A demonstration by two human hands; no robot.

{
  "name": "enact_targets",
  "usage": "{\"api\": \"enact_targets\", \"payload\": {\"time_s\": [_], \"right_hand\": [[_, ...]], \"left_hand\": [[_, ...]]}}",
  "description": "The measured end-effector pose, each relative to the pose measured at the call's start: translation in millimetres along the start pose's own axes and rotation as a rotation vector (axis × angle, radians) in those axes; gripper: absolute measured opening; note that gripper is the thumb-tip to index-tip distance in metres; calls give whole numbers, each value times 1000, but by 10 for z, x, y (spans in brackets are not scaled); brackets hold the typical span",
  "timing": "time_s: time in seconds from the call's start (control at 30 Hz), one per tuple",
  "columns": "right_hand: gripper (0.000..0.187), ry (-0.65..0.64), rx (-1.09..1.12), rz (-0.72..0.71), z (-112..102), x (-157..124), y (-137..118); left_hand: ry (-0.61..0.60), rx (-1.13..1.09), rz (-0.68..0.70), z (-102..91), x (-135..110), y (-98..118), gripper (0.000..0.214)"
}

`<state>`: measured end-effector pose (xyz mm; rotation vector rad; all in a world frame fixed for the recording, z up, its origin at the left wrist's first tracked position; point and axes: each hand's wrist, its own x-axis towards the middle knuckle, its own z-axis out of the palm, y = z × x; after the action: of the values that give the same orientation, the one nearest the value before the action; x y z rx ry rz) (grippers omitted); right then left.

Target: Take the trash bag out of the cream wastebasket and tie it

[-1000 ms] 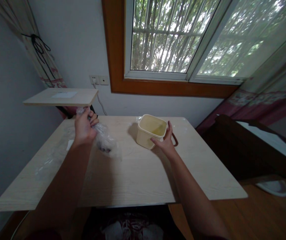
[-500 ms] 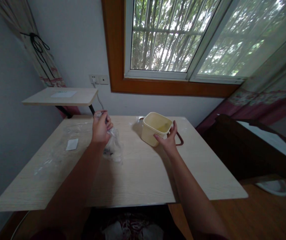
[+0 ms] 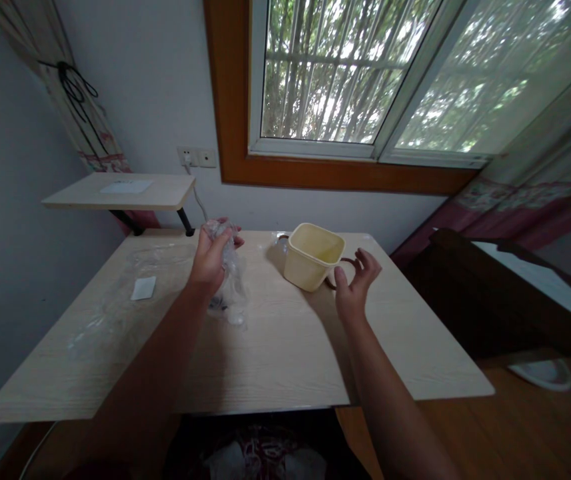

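My left hand (image 3: 211,255) grips a crumpled clear plastic bag (image 3: 235,290), which hangs down to the tabletop; a small dark bit shows near its lower end. To the right of it stands a pale yellow square container (image 3: 305,267) with an open top and a brown handle (image 3: 332,283) lowered at its right side. Just right of the container is my right hand (image 3: 356,283), its fingers curved and apart, holding nothing. Part of the handle shows behind its thumb and fingers; I cannot tell whether they touch.
A clear plastic sheet or bag (image 3: 100,327) and a small white paper (image 3: 144,288) lie on the left of the wooden table (image 3: 275,360). A raised shelf (image 3: 165,190) stands at the back left. Another bit of clear plastic (image 3: 280,241) lies behind the container.
My right hand has let go of the container's rim and moved right, fingers spreading. My left hand has shifted slightly right with the plastic bag. The handle sits closer to the container.
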<state>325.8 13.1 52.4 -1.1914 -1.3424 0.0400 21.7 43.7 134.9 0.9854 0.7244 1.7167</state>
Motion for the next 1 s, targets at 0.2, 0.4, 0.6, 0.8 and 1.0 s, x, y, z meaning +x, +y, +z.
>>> {"api": "enact_targets", "payload": {"time_s": [0.2,0.4,0.6,0.8,1.0], "right_hand": [[46,83,-110,-124,-77,-53,-279],[14,-172,22,-324,61,-214,-570],[21,-461,216,-100,411,-279,-904],[30,-389,443,223,565,-290,-1005],[27,-292,429,278,472,-211,-982]], "left_hand": [[-97,-5,8,4,-62,-17,44],[-141,5,-71,11,-100,-63,39],[-394,165,-292,-15,-234,-115,51],[-680,515,-240,-62,-369,-88,49],[-829,859,-30,-94,-475,-242,100]]}}
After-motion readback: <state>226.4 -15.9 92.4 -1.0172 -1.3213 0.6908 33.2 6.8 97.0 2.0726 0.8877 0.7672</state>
